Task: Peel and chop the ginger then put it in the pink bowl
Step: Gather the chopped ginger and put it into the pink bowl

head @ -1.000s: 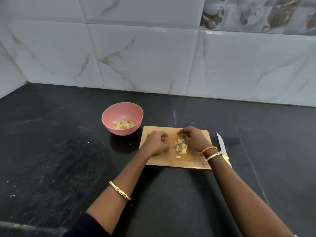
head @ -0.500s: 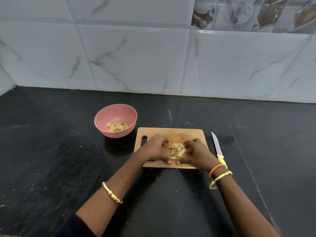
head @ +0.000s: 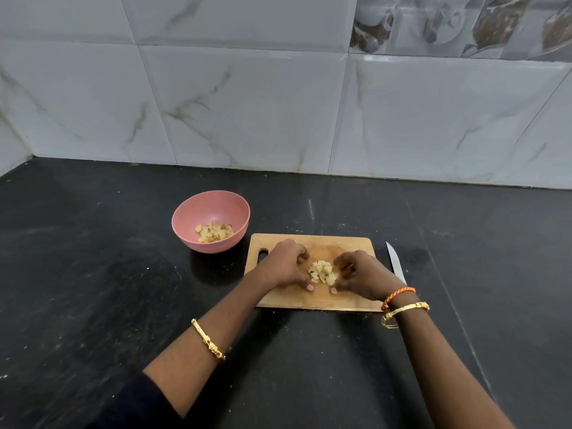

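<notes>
Chopped ginger (head: 323, 271) lies in a small pale heap at the centre of a wooden cutting board (head: 349, 300), which sits on a black stone counter (head: 93, 289) beneath a wall of white marble-look tiles (head: 247, 103). At about ten o'clock from the board, just beyond its top-left corner and apart from it, stands the pink bowl (head: 213, 209), upright, with a portion of ginger pieces (head: 213, 233) already gathered in its bottom. The board's handle slot (head: 263, 254) shows at its left end, partly covered by the left wrist. The left hand (head: 286, 264) rests on the board at nine o'clock from the heap, its fingers curled inward and cupped against the pile's left edge, the thumb tip pressed flat to the wood at the near side; whether it actually holds any pieces cannot be told. A gold bangle (head: 208, 339) circles the left forearm, and a dark sleeve (head: 136, 404) shows near the elbow. The right hand (head: 359, 274) mirrors it at three o'clock from the heap, fingers likewise curled and cupped toward the ginger, thumb tip down on the board; its grasp is equally unclear. An orange thread band (head: 398, 295) and a gold bracelet (head: 405, 311) sit on the right wrist. At three o'clock from the board, just beside its right edge, a knife (head: 394, 261) lies on the counter, its blade pointing toward twelve o'clock and its handle hidden behind the right wrist.
</notes>
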